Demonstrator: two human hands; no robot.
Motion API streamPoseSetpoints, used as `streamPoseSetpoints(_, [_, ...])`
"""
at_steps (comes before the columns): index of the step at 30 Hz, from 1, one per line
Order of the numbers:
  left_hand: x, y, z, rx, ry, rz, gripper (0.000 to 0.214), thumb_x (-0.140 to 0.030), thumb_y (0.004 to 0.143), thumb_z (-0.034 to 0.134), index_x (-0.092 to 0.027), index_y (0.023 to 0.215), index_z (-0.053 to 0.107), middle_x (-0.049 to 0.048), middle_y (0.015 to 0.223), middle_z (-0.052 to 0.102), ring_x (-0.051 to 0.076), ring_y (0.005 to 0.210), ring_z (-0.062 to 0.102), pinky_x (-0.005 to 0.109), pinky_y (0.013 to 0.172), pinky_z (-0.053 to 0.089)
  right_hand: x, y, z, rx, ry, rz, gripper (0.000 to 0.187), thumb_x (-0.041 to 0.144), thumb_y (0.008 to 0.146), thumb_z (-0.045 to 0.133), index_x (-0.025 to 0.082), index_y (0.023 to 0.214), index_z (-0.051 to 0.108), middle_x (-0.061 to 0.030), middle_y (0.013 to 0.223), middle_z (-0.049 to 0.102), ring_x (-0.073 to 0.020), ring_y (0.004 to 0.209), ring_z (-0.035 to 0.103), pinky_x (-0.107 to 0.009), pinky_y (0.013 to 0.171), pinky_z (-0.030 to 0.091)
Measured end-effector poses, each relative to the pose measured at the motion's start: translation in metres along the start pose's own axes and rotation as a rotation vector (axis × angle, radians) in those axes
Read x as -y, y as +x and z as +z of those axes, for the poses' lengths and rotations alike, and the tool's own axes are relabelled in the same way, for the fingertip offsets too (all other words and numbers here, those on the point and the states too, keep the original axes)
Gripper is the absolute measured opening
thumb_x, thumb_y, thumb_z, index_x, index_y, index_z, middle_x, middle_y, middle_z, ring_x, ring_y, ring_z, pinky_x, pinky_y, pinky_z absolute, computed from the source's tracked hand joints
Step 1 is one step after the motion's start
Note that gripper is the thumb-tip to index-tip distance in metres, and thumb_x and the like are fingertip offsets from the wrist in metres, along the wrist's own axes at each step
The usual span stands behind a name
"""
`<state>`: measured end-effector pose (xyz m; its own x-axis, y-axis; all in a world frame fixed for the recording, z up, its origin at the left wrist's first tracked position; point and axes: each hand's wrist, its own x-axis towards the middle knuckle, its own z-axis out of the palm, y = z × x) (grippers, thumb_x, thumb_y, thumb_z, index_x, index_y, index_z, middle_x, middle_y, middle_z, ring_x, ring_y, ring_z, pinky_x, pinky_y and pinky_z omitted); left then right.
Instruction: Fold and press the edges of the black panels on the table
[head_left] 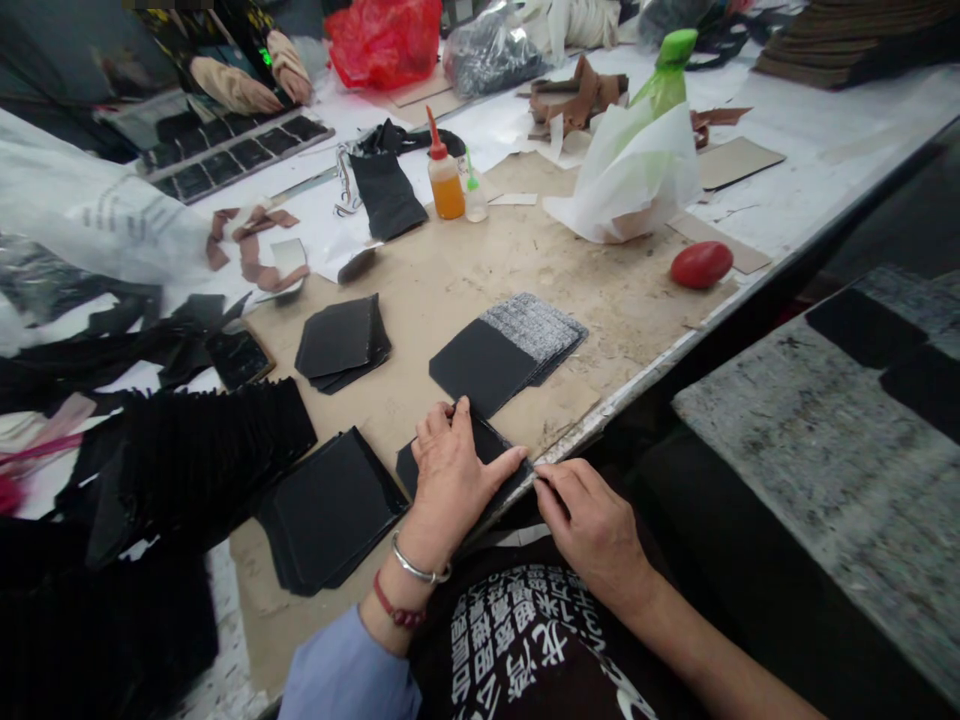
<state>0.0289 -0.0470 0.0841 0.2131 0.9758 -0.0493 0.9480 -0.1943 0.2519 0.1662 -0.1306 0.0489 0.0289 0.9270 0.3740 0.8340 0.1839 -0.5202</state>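
Note:
A dark, flat panel (491,442) lies at the front edge of the table. My left hand (448,470) rests on it, fingers spread and thumb stretched toward the near corner. At that corner my right hand (589,520) has its thumb and index finger pinched on the panel's edge. Just beyond my left fingers is a fanned pile of black and speckled grey panels (480,368). To the left sit a larger stack of black panels (330,510) and, farther back, a smaller black stack (341,335).
A glue bottle (448,190) with orange liquid stands behind a small green-tipped bottle (475,200). A red oval object (701,265) sits near the right edge. Bunched black pieces (210,450) crowd the left. Across the table, another person's hands (251,85) are above black pieces.

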Motion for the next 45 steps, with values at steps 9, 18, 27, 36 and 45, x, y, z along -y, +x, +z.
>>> streamPoseSetpoints(9, [0.006,-0.001,0.0,0.014,-0.058,0.011,0.08,-0.055,0.068,0.062,-0.009,0.13,0.039,0.018,0.12,0.043,0.033,0.113,0.042,0.049,0.092,0.039,0.007,0.01,0.004,-0.004,-0.06,0.07,0.014,0.017,0.087,0.047,0.018,0.077,0.057,-0.0007,0.071,0.055,-0.0124,0.065,0.055,-0.023,0.061,0.041])
streamPoseSetpoints(18, [0.012,-0.002,0.002,0.029,-0.044,0.047,0.079,-0.051,0.069,0.062,-0.012,0.133,0.037,0.0167,0.122,0.041,0.032,0.114,0.039,0.05,0.095,0.038,0.004,0.008,0.003,0.044,0.002,0.081,0.013,0.016,0.088,0.046,0.017,0.082,0.057,-0.002,0.074,0.056,-0.0132,0.069,0.057,-0.024,0.064,0.044])
streamPoseSetpoints(27, [0.015,-0.001,0.003,0.032,0.031,0.084,0.08,-0.054,0.071,0.06,-0.008,0.133,0.037,0.0172,0.121,0.04,0.032,0.114,0.039,0.048,0.097,0.036,-0.002,-0.005,-0.001,0.039,0.113,0.101,0.012,0.014,0.088,0.048,0.015,0.095,0.058,-0.0037,0.08,0.059,-0.0144,0.076,0.058,-0.026,0.07,0.048])
streamPoseSetpoints(36, [0.016,-0.002,0.004,0.013,0.054,0.11,0.081,-0.056,0.071,0.059,-0.007,0.132,0.037,0.0191,0.121,0.041,0.032,0.113,0.039,0.048,0.095,0.038,0.002,0.002,0.002,0.0,0.089,0.056,0.008,0.015,0.087,0.05,0.014,0.09,0.057,-0.0042,0.08,0.06,-0.0147,0.075,0.058,-0.026,0.068,0.048])
streamPoseSetpoints(45, [0.013,-0.003,0.004,0.004,0.045,0.089,0.082,-0.054,0.069,0.063,-0.011,0.133,0.036,0.0168,0.119,0.043,0.031,0.109,0.042,0.048,0.093,0.039,-0.003,0.017,-0.004,0.045,-0.13,-0.215,0.017,0.014,0.089,0.044,0.015,0.089,0.061,-0.0026,0.069,0.056,-0.0147,0.064,0.05,-0.028,0.059,0.041])
